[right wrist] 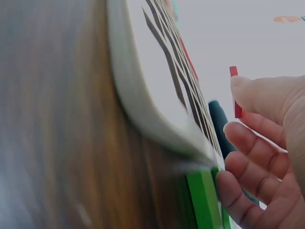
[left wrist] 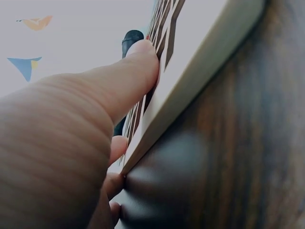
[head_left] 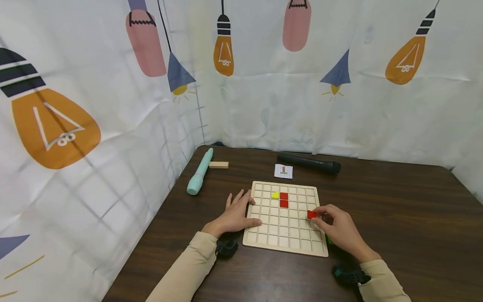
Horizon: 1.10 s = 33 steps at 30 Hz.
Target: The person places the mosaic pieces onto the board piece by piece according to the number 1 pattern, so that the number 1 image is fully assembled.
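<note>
A black microphone [head_left: 307,162] is laid near the far edge of the dark brown table [head_left: 400,209], its head turned to the right. A pale teal microphone [head_left: 201,171] is placed aslant by the left edge, and a wooden block [head_left: 219,165] is set just beside it. Behind, white cloth [head_left: 271,113] is hung (lightly creased), printed with orange bulbs [head_left: 405,61] and blue lamps [head_left: 337,71].

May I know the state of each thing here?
Grid board: lying flat
Left hand: on the board's left edge
Red tile: lifted above the board
Right hand: pinching that tile
Two other red tiles: flat on board
Yellow piece: flat on board
Green pieces: beside board
Black microphone: lying down
Mint microphone: lying down
Card: printed side up
Wooden block: flat
</note>
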Motion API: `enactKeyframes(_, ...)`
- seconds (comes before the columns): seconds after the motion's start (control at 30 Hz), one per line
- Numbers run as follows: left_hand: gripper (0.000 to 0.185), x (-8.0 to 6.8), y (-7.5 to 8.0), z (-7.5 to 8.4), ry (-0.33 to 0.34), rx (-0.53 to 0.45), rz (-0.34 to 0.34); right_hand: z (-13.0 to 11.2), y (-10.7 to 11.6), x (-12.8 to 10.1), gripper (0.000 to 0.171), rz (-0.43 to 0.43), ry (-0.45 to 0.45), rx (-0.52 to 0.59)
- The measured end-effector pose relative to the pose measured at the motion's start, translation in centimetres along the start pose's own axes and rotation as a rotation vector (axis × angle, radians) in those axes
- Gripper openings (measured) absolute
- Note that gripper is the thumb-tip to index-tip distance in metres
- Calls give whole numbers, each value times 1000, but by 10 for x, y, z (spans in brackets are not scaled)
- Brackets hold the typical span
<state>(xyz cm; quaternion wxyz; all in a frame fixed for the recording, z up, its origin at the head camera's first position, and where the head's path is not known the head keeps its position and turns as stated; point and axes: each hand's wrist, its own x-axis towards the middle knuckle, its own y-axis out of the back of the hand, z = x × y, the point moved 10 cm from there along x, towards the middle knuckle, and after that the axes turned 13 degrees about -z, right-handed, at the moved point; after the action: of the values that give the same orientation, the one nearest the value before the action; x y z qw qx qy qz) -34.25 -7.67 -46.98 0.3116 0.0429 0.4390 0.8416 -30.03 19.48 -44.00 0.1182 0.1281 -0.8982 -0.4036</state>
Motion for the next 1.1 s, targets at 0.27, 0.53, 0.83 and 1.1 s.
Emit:
enactKeyframes(0.27, 50, -2, 0, -4, 4, -10, 10, -11, -14, 10, 23, 4, 18, 4)
enactKeyframes(0.53, 51, -2, 0, -1, 2, -12, 6, -23, -26, 19, 25, 0, 21, -15)
enactKeyframes(0.83, 51, 0, 1, 1, 3, -10, 12, -31, -39, 30, 26, 25, 29, -41)
enactKeyframes(1.1, 51, 0, 1, 0, 3, -12, 7, -36, -43, 33, 27, 28, 10, -59)
